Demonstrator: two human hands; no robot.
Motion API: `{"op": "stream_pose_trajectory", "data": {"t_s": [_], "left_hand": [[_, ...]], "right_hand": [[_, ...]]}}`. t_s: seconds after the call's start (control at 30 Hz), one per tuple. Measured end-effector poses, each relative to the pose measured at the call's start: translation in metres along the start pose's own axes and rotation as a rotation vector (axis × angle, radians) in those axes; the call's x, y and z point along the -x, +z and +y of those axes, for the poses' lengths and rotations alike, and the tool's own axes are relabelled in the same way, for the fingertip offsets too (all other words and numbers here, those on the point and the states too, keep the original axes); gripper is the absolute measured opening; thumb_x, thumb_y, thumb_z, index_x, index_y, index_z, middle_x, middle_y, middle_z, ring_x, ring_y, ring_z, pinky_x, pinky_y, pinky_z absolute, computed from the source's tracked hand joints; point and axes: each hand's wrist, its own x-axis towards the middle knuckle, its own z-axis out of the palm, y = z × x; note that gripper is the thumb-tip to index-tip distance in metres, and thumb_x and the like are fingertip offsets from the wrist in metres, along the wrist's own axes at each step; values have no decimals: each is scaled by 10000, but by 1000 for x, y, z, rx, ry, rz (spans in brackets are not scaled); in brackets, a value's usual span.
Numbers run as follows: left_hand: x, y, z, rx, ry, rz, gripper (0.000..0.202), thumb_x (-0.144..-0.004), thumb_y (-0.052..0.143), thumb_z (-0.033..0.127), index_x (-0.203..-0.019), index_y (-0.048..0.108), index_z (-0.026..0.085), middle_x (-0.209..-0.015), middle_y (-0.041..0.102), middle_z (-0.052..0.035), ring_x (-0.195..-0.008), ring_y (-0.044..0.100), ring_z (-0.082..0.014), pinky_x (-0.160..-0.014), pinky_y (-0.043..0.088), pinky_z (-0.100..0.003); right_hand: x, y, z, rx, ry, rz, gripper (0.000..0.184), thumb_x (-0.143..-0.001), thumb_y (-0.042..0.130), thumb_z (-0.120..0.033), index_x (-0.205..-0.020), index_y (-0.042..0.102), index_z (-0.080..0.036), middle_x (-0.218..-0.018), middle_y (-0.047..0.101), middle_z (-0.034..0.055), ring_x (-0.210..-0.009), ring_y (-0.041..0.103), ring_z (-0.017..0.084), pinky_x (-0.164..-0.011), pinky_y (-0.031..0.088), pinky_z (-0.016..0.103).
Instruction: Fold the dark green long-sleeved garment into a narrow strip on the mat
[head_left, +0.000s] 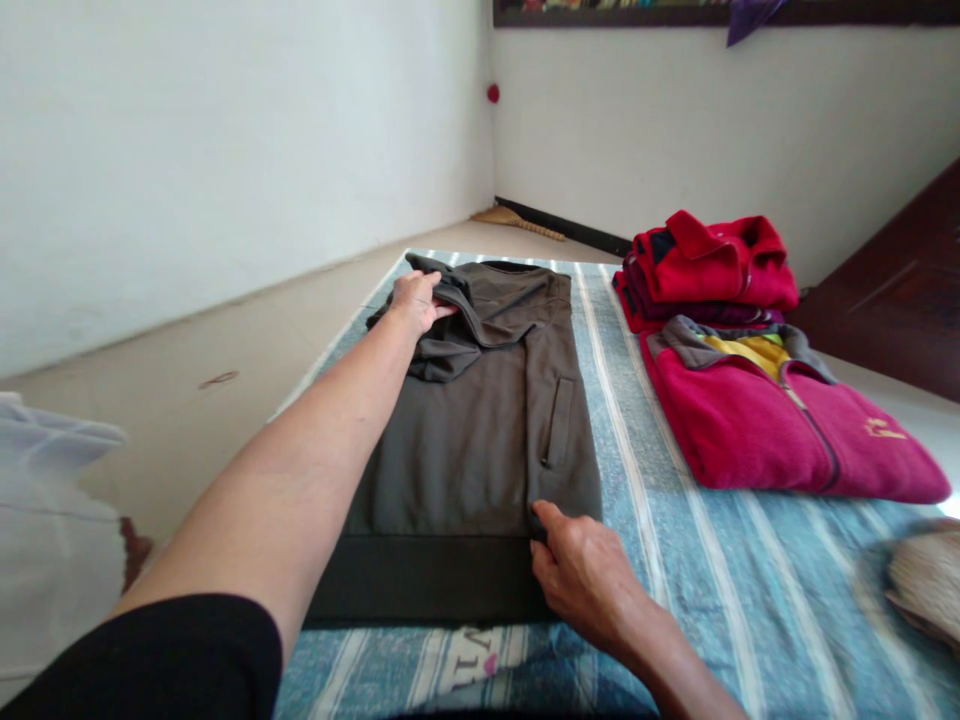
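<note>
The dark grey jacket (457,450) lies lengthwise ahead of the hands — its bunched top end is gripped by the farther left hand (416,305), its near hem corner narrowly pinched by the right hand (581,570).

L arm (292,480) outstretched; L hand (415,303) palm down; R hand (583,578) curled
</note>
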Motion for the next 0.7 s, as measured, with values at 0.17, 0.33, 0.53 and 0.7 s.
{"op": "stream_pose_trajectory", "data": {"t_s": [0.17,0.33,0.53,0.7], "left_hand": [[11,-9,-14,-114,-89,29,156,-775,583,126,-906,552,203,-856,693,-66,-854,690,-267,-796,532,-498],[23,-15,-22,-184,-172,63,236,-781,530,81,-999,565,167,-948,684,-134,-927,678,-291,-806,542,-469],[38,-23,-25,-244,-187,133,241,-782,503,71,-1010,565,119,-857,677,-172,-900,681,-288,-752,563,-389],[55,-23,-21,-254,-91,181,99,-794,526,126,-883,568,138,-621,627,-85,-717,683,-256,-655,568,-366]], "right_hand": [[2,-2,1,-19,-7,8,404,-873,404,-225,-1251,532,-161,-869,726,122,-827,689,268,-638,397,304],[3,-4,3,-53,2,18,376,-871,417,-240,-1221,546,-192,-847,729,99,-829,689,262,-629,375,297],[1,-2,3,-34,11,-1,362,-874,431,-268,-1213,545,-205,-886,726,100,-850,683,259,-631,365,291],[4,-2,1,-59,9,9,334,-891,454,-352,-1155,575,-187,-830,721,90,-827,681,243,-620,357,275]]}}
